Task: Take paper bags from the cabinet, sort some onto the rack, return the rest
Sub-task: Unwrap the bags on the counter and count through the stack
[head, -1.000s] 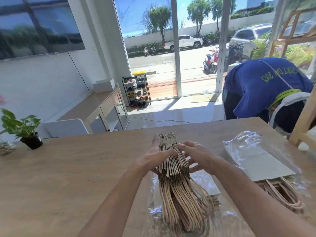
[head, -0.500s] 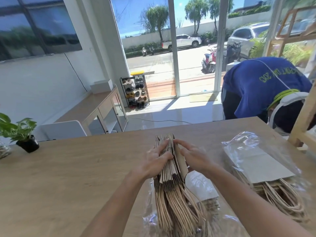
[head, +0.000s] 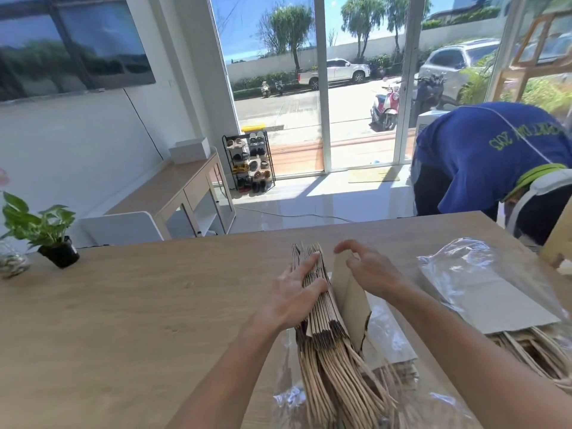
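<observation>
A thick stack of folded brown paper bags stands on edge on the wooden table, twisted handles toward me. My left hand clasps the stack from its left side. One brown bag leans off the stack's right side. My right hand hovers beside that bag, fingers curled and apart, holding nothing. A second bundle of paper bags in clear plastic lies flat on the table to the right.
A potted plant sits at the table's far left. A person in a blue shirt bends over beyond the table's right corner. A low cabinet, a shoe rack and glass doors stand beyond.
My right hand has lifted off the stack and opened. One bag has peeled away from the stack's right side and leans out. My left hand keeps its hold.
</observation>
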`<state>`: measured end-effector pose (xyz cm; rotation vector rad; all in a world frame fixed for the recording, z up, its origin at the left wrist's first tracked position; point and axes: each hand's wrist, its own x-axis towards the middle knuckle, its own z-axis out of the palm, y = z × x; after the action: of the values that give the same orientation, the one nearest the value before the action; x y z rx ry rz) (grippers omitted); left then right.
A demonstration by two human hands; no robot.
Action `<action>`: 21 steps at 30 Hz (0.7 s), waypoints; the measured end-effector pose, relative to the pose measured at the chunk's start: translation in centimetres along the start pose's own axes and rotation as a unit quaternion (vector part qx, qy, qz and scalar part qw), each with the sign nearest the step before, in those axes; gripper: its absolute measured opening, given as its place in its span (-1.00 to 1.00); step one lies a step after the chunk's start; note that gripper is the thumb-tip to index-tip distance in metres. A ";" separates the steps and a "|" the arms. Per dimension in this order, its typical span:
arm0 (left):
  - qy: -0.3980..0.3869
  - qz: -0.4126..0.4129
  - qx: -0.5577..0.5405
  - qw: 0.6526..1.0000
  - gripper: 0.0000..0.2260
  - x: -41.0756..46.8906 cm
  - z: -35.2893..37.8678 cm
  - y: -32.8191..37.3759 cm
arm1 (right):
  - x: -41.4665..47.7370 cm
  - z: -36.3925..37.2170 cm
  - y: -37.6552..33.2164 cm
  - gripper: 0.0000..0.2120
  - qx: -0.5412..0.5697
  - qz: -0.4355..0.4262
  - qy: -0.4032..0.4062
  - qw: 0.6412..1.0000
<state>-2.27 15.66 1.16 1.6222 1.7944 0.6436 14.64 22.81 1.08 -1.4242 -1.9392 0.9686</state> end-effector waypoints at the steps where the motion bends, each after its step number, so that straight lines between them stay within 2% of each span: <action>1: -0.004 0.002 0.006 1.000 -0.34 0.0 -0.1 0.0 | 0.3 0.1 0.0 -0.75 -0.003 0.006 -0.008 1.000; 3: -0.010 0.001 0.011 1.000 -0.35 -0.1 -0.1 -0.1 | 0.8 0.3 0.2 -0.82 -0.014 0.031 -0.014 0.999; 7: -0.001 -0.016 0.000 1.000 -0.32 -0.1 0.0 -0.1 | 1.5 0.5 0.0 -0.68 -0.020 0.014 -0.010 1.000; 10: 0.011 -0.014 -0.004 1.000 -0.32 -0.2 0.0 -0.3 | 1.7 0.7 -0.4 -0.65 -0.048 -0.008 -0.011 0.999; 13: 0.012 -0.017 -0.007 1.000 -0.35 -0.3 0.1 -0.1 | 2.1 0.5 0.0 -0.69 -0.034 -0.019 -0.025 0.999; 17: 0.020 -0.015 -0.016 1.000 -0.38 -0.5 0.2 0.1 | 2.1 0.1 0.8 -0.87 -0.003 -0.026 -0.052 0.998; 21: 0.012 -0.011 -0.006 1.000 -0.40 -0.4 0.3 0.3 | 1.6 0.1 1.0 -0.81 -0.005 -0.024 -0.059 0.998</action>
<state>-1.81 15.28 1.22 1.5903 1.8198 0.6641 14.70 24.50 0.26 -1.3468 -2.0564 1.0427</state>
